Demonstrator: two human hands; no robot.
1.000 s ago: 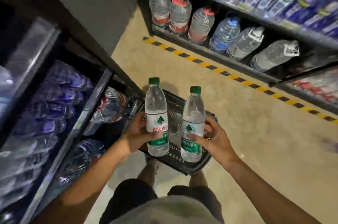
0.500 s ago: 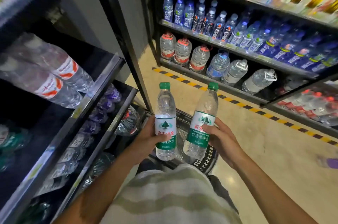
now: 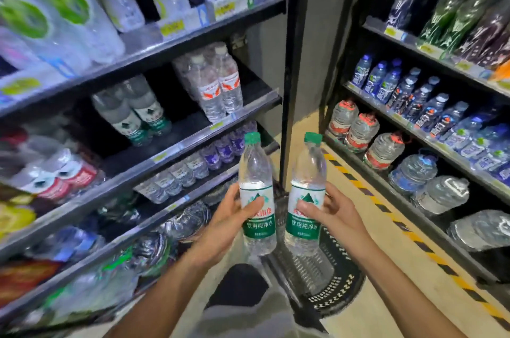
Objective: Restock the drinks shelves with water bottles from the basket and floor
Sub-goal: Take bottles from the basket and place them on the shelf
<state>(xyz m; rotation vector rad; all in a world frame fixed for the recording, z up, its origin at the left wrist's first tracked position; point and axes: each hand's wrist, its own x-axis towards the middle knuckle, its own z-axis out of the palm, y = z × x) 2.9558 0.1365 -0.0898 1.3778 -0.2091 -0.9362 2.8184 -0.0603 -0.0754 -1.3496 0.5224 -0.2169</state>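
Green-capped bottles (image 3: 258, 194) (image 3: 306, 194) upright, one gripped in each of the hands (image 3: 229, 224) (image 3: 335, 213); slick plastic may slip, falling toward basket (image 3: 331, 296).

Both forearms reach forward from six o'clock, bare and angled inward toward each other. The left hand (image 3: 229, 216) wraps the label band of a water bottle (image 3: 258, 194), thumb across the front, fingers behind. The right hand (image 3: 331, 213) grips a second bottle (image 3: 306, 194) the same way, thumb pointing toward nine o'clock. Both bottles stand upright, side by side, just apart.
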